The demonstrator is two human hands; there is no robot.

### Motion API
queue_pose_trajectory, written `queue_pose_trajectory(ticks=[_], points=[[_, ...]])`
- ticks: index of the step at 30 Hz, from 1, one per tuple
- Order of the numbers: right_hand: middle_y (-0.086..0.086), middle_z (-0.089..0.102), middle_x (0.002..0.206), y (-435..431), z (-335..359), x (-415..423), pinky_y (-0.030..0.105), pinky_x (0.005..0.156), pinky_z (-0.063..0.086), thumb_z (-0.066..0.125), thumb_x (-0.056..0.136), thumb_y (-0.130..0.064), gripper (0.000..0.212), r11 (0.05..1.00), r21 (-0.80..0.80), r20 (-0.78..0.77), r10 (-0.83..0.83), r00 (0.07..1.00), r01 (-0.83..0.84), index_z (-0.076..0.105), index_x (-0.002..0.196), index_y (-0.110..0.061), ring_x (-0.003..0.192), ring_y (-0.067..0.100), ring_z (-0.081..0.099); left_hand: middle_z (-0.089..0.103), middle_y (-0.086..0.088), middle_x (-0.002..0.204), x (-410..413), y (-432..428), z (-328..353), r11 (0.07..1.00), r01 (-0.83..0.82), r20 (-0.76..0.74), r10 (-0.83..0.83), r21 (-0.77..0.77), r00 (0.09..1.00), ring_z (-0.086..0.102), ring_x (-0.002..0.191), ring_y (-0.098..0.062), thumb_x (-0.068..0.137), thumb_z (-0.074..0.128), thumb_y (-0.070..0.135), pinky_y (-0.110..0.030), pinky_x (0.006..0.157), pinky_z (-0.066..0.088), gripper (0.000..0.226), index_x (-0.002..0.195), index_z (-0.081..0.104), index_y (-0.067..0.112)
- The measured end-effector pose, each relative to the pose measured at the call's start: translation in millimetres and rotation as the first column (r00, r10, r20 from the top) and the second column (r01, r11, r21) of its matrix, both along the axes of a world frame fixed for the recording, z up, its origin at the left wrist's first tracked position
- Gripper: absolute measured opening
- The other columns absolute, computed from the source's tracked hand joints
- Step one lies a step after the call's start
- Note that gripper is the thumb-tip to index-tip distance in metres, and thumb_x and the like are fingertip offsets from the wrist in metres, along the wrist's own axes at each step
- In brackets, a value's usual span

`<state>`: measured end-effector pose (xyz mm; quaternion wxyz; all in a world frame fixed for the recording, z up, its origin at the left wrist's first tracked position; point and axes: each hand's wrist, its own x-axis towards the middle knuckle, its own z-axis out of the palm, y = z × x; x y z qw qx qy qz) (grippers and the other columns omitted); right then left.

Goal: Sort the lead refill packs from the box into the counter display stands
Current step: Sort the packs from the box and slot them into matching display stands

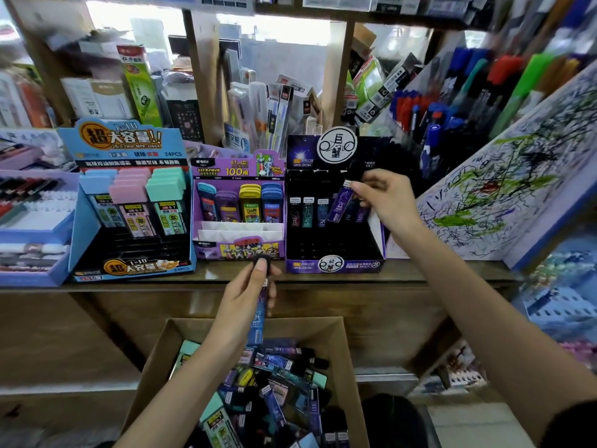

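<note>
over the back row of the black and purple card stand [361, 265], a thin purple lead pack [340, 203] hangs tilted, pinched at its top by the right hand [386, 197]. it looks like the putting-in step. next it should go straight down into a free slot beside the other packs [308, 211]. the left hand [247, 299] grips a blue pack with a black cap [258, 321] above the brown cardboard box [307, 331] of mixed packs [277, 392].

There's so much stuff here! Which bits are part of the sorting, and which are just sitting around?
In the job: cardboard box, loose packs, blue stand, purple stand, dark stand, purple pack in right hand, black-capped pack in left hand.
Just lying about: marker pens, scribbled test board, boxed pens behind.
</note>
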<state>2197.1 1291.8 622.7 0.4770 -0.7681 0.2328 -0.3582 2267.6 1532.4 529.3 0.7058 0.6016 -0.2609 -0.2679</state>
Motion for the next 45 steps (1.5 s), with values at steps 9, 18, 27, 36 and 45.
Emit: queue_pose_trajectory(ticks=[9,18,27,36,45], points=[[-0.010,0.061,0.075,-13,-25,18,0.018,0.069,0.051,0.067,0.085,-0.013,0.008,0.975,-0.221,-0.095,-0.041,0.995,0.019,0.069,0.092,-0.016,0.071,0.007,0.058,0.056,0.004,0.062,2,4,-2,0.998,-0.056,0.009,0.056,0.001,0.998,0.049,0.052,-0.011,0.090,0.046,0.043,-0.024,0.050,0.042,0.028,0.082,0.050,0.016],[0.001,0.066,0.083,-16,-35,23,0.021,0.067,0.057,0.068,0.085,-0.014,0.023,0.988,-0.147,-0.176,-0.078,0.981,0.052,0.068,0.106,-0.004,0.072,0.010,0.062,0.063,0.009,0.075,3,1,-2,0.997,-0.072,0.023,0.073,-0.010,0.997,0.059,0.076,-0.011,0.084,0.053,0.049,-0.024,0.074,0.046,0.023,0.081,0.065,0.030],[0.012,0.062,0.061,5,-15,10,0.032,0.066,0.052,0.057,0.091,-0.039,0.045,0.939,-0.341,-0.463,-0.215,0.860,0.051,0.063,0.071,0.001,0.058,0.025,0.059,0.068,0.022,0.100,7,-14,21,0.996,-0.084,-0.039,0.084,0.001,0.996,0.059,0.099,0.001,0.067,0.062,0.060,-0.026,0.089,0.042,0.036,0.097,0.069,0.041],[-0.007,0.068,0.080,88,-24,-20,0.021,0.067,0.053,0.062,0.089,-0.020,0.006,0.926,0.163,-0.085,0.356,0.931,-0.339,0.066,0.090,-0.024,0.074,0.003,0.065,0.071,0.005,0.082,4,-41,53,0.997,-0.058,0.113,0.064,-0.060,0.991,0.063,0.078,-0.006,0.090,0.057,0.032,-0.012,0.061,0.048,0.017,0.090,0.071,0.023],[0.000,0.066,0.084,76,-16,-23,0.018,0.064,0.052,0.066,0.085,-0.016,0.012,0.953,0.128,-0.028,0.280,0.960,-0.275,0.064,0.097,-0.016,0.074,0.003,0.063,0.066,-0.014,0.102,-3,-57,68,0.994,-0.060,0.216,0.079,-0.096,0.973,0.059,0.094,-0.014,0.079,0.062,0.038,-0.032,0.088,0.048,0.016,0.087,0.072,0.030]])
